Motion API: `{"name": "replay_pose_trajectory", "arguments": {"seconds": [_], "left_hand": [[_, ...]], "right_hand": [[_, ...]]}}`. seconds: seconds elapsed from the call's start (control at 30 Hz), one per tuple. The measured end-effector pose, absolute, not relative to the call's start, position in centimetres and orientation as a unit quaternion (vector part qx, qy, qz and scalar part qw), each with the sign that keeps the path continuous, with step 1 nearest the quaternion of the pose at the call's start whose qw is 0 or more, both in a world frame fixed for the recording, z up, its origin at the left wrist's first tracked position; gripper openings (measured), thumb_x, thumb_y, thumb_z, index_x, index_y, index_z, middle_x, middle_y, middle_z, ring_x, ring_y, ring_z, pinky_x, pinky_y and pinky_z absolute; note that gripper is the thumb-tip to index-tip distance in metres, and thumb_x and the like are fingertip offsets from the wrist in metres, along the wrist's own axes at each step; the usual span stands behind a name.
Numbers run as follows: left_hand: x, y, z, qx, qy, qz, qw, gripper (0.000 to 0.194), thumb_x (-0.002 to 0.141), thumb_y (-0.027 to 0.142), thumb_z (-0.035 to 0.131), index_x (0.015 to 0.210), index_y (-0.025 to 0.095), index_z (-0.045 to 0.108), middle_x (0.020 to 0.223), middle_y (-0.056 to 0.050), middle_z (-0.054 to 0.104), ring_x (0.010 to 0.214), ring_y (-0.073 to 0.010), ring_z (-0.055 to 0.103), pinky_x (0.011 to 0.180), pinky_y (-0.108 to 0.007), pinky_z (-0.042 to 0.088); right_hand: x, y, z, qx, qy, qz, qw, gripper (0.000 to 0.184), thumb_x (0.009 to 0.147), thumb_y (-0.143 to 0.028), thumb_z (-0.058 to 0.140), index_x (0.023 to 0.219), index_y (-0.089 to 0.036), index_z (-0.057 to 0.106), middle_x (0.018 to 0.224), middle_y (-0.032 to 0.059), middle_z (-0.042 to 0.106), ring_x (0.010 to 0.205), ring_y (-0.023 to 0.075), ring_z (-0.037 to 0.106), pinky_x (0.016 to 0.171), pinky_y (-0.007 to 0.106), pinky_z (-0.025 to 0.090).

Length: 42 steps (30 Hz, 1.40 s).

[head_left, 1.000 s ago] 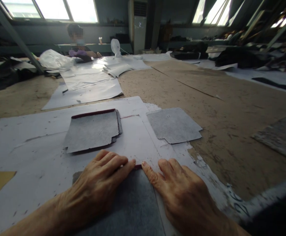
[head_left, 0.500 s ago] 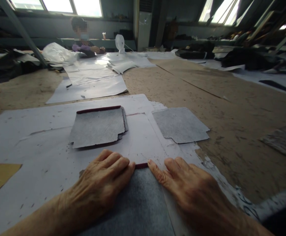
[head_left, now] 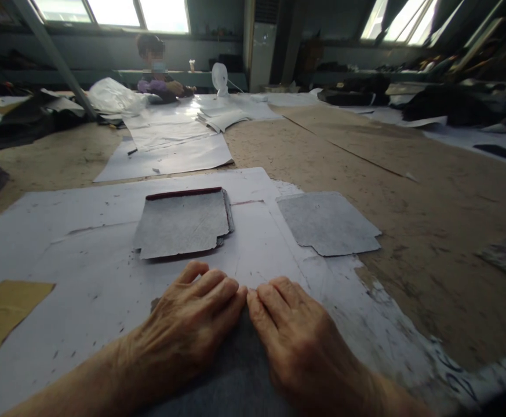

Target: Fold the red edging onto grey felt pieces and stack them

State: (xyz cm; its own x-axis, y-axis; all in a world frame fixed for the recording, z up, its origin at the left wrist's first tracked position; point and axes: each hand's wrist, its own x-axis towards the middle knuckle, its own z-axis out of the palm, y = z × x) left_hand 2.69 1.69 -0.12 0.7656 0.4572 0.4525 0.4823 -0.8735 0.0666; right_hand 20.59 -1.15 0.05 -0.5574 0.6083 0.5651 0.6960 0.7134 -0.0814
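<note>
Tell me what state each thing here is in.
Bare left hand: fingers bent.
Bare right hand: fingers bent.
Dark gray sheet: under both hands, partly hidden.
Gray notched stack with maroon strip: layered, lying down.
Single gray notched sheet: lying apart from the stack.
Tan four-sided piece: flat.
Clear plastic: crumpled.
White round-headed fan: upright; running unclear.

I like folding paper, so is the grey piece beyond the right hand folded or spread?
Spread. The grey piece lies flat, its outline in plain view, and no fold shows along its edges.
</note>
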Motion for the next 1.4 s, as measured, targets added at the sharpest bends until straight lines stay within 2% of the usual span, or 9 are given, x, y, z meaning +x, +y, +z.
{"name": "replay_pose_trajectory", "arguments": {"seconds": [0.13,0.37,0.6,0.73,0.8,0.97,1.07,1.2,1.4], "left_hand": [[1.3,1.9,0.2,-0.934,-0.253,-0.252,0.006,0.027,0.086,0.006,0.035,0.107,0.011,0.053,0.087,-0.007,0.057,0.078,-0.0164,0.051,0.074,-0.035,0.039],[-0.9,1.6,0.3,-0.926,-0.261,-0.270,-0.027,0.035,0.080,-0.002,0.036,0.108,0.012,0.051,0.086,-0.007,0.055,0.077,-0.0156,0.048,0.067,-0.030,0.043],[-0.7,1.5,-0.1,-0.940,-0.242,-0.241,-0.012,0.027,0.086,0.004,0.032,0.106,0.007,0.050,0.085,-0.009,0.055,0.075,-0.0167,0.046,0.067,-0.034,0.040],[-0.4,1.5,-0.2,-0.941,-0.248,-0.229,-0.002,0.024,0.089,0.009,0.033,0.102,0.007,0.053,0.082,-0.008,0.056,0.073,-0.0171,0.047,0.069,-0.036,0.038],[-0.3,1.4,-0.2,-0.939,-0.253,-0.234,0.003,0.025,0.090,0.010,0.031,0.097,0.009,0.055,0.080,-0.008,0.056,0.074,-0.0174,0.048,0.070,-0.036,0.037],[-0.6,1.7,-0.3,-0.928,-0.256,-0.272,-0.007,0.029,0.090,0.011,0.028,0.092,0.011,0.057,0.077,-0.007,0.056,0.072,-0.0165,0.049,0.068,-0.035,0.039],[-1.9,1.7,-0.2,-0.913,-0.281,-0.293,-0.027,0.026,0.086,0.006,0.036,0.103,0.012,0.054,0.085,-0.007,0.058,0.076,-0.0152,0.051,0.071,-0.033,0.042],[-3.6,1.5,-0.1,-0.908,-0.293,-0.289,-0.082,0.031,0.081,0.003,0.041,0.106,0.015,0.054,0.085,-0.006,0.057,0.074,-0.0136,0.051,0.069,-0.031,0.043],[-3.9,1.2,0.1,-0.930,-0.265,-0.251,-0.044,0.029,0.082,0.003,0.039,0.107,0.011,0.051,0.086,-0.009,0.056,0.075,-0.0165,0.050,0.068,-0.033,0.042]], "right_hand": [[20.8,-1.1,-0.5,-0.352,-0.891,-0.087,0.274,0.037,0.078,0.001,0.029,0.091,-0.002,0.063,0.076,0.0117,0.058,0.073,0.0216,0.052,0.063,0.035,0.049],[21.3,-0.8,-0.4,-0.350,-0.886,-0.091,0.290,0.035,0.081,0.001,0.032,0.098,-0.003,0.062,0.084,0.0109,0.061,0.080,0.0204,0.054,0.070,0.034,0.050],[20.8,-0.9,0.2,-0.331,-0.906,-0.142,0.221,0.037,0.081,-0.002,0.030,0.098,-0.004,0.063,0.087,0.0110,0.063,0.077,0.0201,0.055,0.064,0.032,0.048],[19.3,-1.2,1.1,-0.341,-0.897,-0.231,0.161,0.039,0.077,-0.003,0.029,0.091,-0.003,0.065,0.089,0.0160,0.063,0.082,0.0257,0.055,0.071,0.040,0.045],[18.5,-1.1,1.2,-0.342,-0.892,-0.239,0.176,0.039,0.078,-0.004,0.028,0.088,-0.004,0.065,0.092,0.0168,0.063,0.087,0.0271,0.054,0.074,0.041,0.044],[17.4,-0.3,0.2,-0.323,-0.906,-0.120,0.246,0.036,0.080,-0.002,0.029,0.084,-0.005,0.065,0.073,0.0125,0.060,0.065,0.0200,0.052,0.058,0.033,0.047],[17.6,0.1,-0.2,-0.302,-0.910,-0.134,0.250,0.036,0.081,-0.002,0.029,0.087,-0.001,0.065,0.074,0.0152,0.059,0.070,0.0227,0.053,0.059,0.035,0.048],[17.9,0.2,0.0,-0.287,-0.914,-0.138,0.250,0.036,0.082,-0.003,0.029,0.086,-0.002,0.065,0.074,0.0136,0.060,0.069,0.0216,0.053,0.059,0.033,0.049],[17.9,0.1,-0.1,-0.286,-0.917,-0.122,0.251,0.035,0.083,-0.002,0.030,0.098,-0.001,0.062,0.077,0.0104,0.061,0.072,0.0205,0.055,0.057,0.031,0.048]]}}
